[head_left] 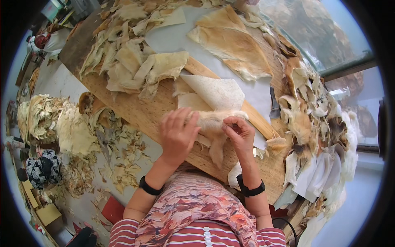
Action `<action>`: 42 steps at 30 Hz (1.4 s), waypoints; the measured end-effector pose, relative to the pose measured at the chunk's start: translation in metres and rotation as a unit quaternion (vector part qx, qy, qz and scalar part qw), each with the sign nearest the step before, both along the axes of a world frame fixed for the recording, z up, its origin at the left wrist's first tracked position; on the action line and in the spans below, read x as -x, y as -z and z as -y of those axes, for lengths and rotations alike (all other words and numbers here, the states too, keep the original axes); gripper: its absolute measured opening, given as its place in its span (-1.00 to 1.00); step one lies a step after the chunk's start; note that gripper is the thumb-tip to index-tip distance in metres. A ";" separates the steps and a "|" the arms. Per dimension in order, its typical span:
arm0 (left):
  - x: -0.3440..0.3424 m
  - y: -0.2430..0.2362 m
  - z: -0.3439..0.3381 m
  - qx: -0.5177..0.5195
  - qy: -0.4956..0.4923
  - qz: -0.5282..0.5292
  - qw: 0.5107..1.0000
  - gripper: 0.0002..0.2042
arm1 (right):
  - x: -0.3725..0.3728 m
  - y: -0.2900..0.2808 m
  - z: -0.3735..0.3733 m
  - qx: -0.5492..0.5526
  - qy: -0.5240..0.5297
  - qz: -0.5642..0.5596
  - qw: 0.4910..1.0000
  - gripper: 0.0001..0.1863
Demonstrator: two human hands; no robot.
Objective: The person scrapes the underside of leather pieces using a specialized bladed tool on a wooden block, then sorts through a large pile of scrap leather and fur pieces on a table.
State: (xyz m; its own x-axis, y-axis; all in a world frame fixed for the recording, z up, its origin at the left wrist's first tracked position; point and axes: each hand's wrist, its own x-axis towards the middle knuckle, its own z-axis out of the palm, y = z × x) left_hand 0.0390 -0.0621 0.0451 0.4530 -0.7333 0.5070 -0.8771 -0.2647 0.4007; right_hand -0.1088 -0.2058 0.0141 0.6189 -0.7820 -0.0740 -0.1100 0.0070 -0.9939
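Note:
A strip of pale tan and grey fur pelt lies across the wooden board in front of me, with a tan flap hanging toward my body. My left hand rests over the strip's left end, fingers stretched out and slightly blurred. At the other end, my right hand is closed, thumb and forefinger pinched at the fur's edge. Just beyond the strip, a whitish piece of hide is folded up, partly over a long flat wooden stick.
The wooden board carries heaped hide scraps at far left and a large tan hide on white sheeting. Fur pieces crowd the right side by a window. Scraps and a hide bundle lie at left.

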 end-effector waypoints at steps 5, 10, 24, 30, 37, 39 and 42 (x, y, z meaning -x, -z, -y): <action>-0.011 0.030 0.019 -0.011 0.070 -0.045 0.996 -0.72 | 0.000 -0.009 -0.005 -0.019 0.000 0.015 1.000 -0.81; -0.011 0.035 0.016 0.007 0.113 -0.045 0.993 -0.77 | 0.004 -0.017 -0.004 0.026 0.009 -0.035 0.999 -0.77; 0.028 0.033 0.014 0.002 0.038 -0.484 0.874 -0.90 | -0.069 -0.063 0.022 0.451 -0.115 -0.183 0.866 -0.87; 0.011 0.022 -0.020 -0.179 0.040 -0.304 0.935 -0.89 | -0.091 0.015 0.036 0.349 -0.272 -0.132 0.887 -0.91; 0.001 0.042 -0.012 -0.052 0.082 -0.017 0.995 -0.81 | -0.098 0.011 0.034 0.313 -0.274 -0.150 0.897 -0.89; 0.004 0.049 -0.002 -0.101 0.109 0.067 0.987 -0.78 | -0.094 0.010 0.033 0.269 -0.248 -0.132 0.921 -0.85; 0.006 0.052 -0.004 -0.122 0.090 0.059 0.987 -0.76 | -0.077 -0.010 0.041 -0.103 -0.083 0.058 0.990 -0.76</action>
State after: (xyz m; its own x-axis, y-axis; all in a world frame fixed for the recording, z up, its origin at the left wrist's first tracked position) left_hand 0.0327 -0.0583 -0.0073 0.2525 -0.9031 0.3474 -0.9556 -0.1763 0.2361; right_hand -0.0316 -0.2467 0.0237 0.7506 -0.6451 -0.1429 -0.0123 0.2026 -0.9792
